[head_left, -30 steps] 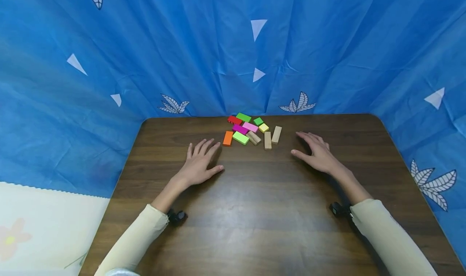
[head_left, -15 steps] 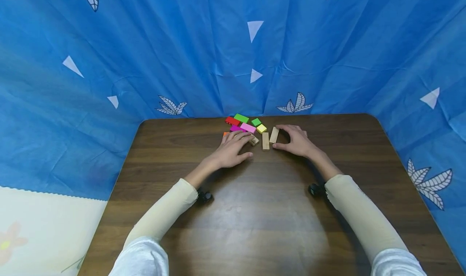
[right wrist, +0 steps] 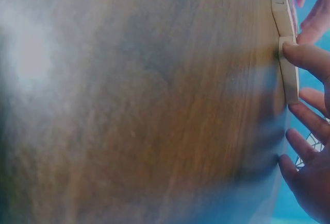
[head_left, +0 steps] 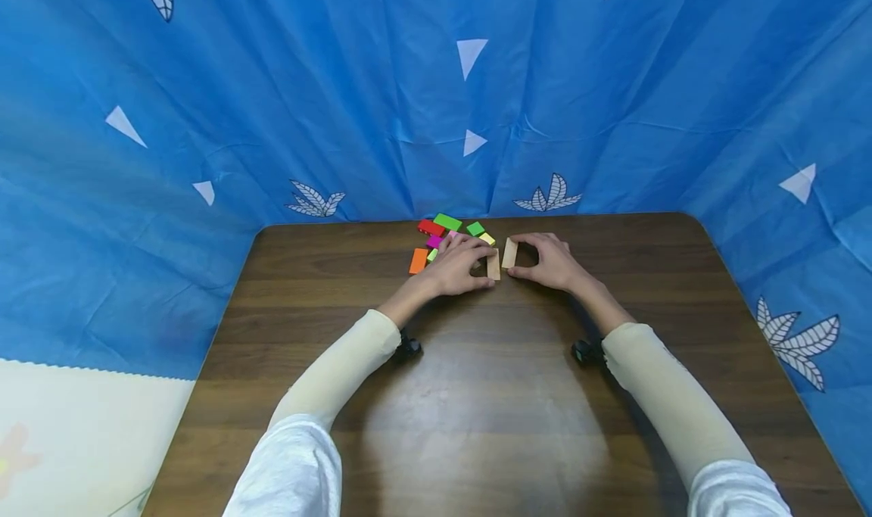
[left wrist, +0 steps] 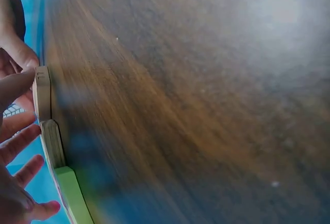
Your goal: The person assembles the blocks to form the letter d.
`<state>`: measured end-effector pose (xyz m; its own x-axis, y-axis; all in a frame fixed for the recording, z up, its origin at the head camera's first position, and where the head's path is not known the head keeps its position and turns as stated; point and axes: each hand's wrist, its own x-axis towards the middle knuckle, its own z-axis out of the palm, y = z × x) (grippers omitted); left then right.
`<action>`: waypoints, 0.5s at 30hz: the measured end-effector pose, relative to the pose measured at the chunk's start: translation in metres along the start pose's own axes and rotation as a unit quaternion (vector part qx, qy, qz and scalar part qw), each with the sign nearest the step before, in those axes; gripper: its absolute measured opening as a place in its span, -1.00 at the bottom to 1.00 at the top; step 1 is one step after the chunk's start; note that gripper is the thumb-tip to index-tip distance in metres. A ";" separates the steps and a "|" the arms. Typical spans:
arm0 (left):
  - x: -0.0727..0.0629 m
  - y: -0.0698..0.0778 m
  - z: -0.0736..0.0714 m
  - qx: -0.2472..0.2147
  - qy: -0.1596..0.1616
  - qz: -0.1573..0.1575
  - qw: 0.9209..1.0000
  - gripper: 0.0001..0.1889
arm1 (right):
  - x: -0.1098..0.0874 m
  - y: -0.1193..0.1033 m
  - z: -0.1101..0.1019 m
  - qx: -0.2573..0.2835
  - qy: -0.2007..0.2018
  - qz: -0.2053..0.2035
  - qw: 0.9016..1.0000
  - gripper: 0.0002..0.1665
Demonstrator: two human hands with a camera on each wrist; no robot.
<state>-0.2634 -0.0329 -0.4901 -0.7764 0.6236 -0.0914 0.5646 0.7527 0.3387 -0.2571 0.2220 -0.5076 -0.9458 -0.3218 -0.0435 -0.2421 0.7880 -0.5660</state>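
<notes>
Two plain wooden blocks lie near the table's far side, side by side with a small gap in the head view. My left hand (head_left: 462, 267) pinches the left wooden block (head_left: 493, 265) by its ends, between thumb and fingers. With thumb and index finger at its two ends, my right hand (head_left: 550, 262) grips the right wooden block (head_left: 509, 253). In the left wrist view a dark mark shows on the end of the left wooden block (left wrist: 43, 92). A third wooden block (left wrist: 52, 142) lies beyond it, mostly covered by my left hand in the head view.
Coloured blocks cluster around my left hand: an orange block (head_left: 418, 260), a red block (head_left: 431, 228), green blocks such as the one at the back (head_left: 447, 222), and a yellow block (head_left: 487, 239). Behind the brown table (head_left: 490, 396) hangs a blue curtain (head_left: 381, 93).
Both hands came inward from apart. The right hand reached its wooden block first; the left hand then slid right across the coloured blocks and took hold of the other wooden block.
</notes>
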 end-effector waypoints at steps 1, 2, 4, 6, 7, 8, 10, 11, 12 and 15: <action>0.001 0.000 0.000 0.008 -0.005 -0.001 1.000 -0.28 | 0.000 0.000 0.000 0.000 -0.002 0.000 1.000 -0.10; 0.002 0.001 0.000 0.014 -0.010 -0.001 1.000 -0.30 | 0.000 -0.001 -0.001 0.000 -0.005 0.000 1.000 -0.09; 0.004 0.001 0.000 0.022 -0.016 -0.002 1.000 -0.32 | 0.001 -0.001 -0.001 -0.001 -0.008 -0.001 1.000 -0.07; 0.006 0.001 -0.002 0.021 -0.016 -0.002 1.000 -0.35 | 0.002 -0.002 -0.003 -0.002 -0.010 -0.002 1.000 -0.07; 0.008 0.001 -0.003 0.017 -0.015 -0.002 1.000 -0.36 | 0.003 -0.002 -0.003 -0.002 -0.011 -0.002 1.000 -0.07; 0.009 0.000 -0.004 0.013 -0.014 -0.002 1.000 -0.37 | 0.004 -0.002 -0.004 -0.002 -0.011 -0.003 1.000 -0.08; 0.011 0.000 -0.006 0.006 -0.013 -0.004 1.000 -0.37 | 0.006 -0.003 -0.004 -0.001 -0.013 -0.004 1.000 -0.10; 0.012 0.000 -0.007 0.004 -0.013 -0.005 1.000 -0.37 | 0.006 -0.003 -0.004 0.000 -0.014 -0.005 1.000 -0.11; 0.012 0.000 -0.007 0.003 -0.013 -0.006 1.000 -0.37 | 0.007 -0.002 -0.005 0.001 -0.015 -0.006 1.000 -0.11; 0.014 -0.001 -0.007 0.004 -0.014 -0.006 1.000 -0.36 | 0.007 0.000 -0.005 0.008 -0.014 -0.009 1.000 -0.11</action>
<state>-0.2771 -0.0261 -0.4848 -0.7746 0.6206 -0.1218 0.5583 0.7614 0.3295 -0.2644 0.2225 -0.5035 -0.9351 -0.3499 -0.0562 -0.2548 0.7740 -0.5797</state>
